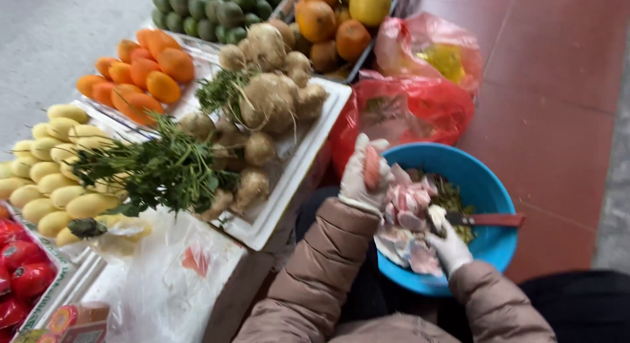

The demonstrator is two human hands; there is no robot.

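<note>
Gripping pink fruit — left hand, blue basin

Red tiled floor runs to my right — grey pavement lies to my left. Between them stand white trays of produce, under flat, even daylight.

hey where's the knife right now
In the head view, the knife lies low and right, across the blue bowl, its red handle pointing right, with the gloved right hand gripping it above the pink peelings.
</note>
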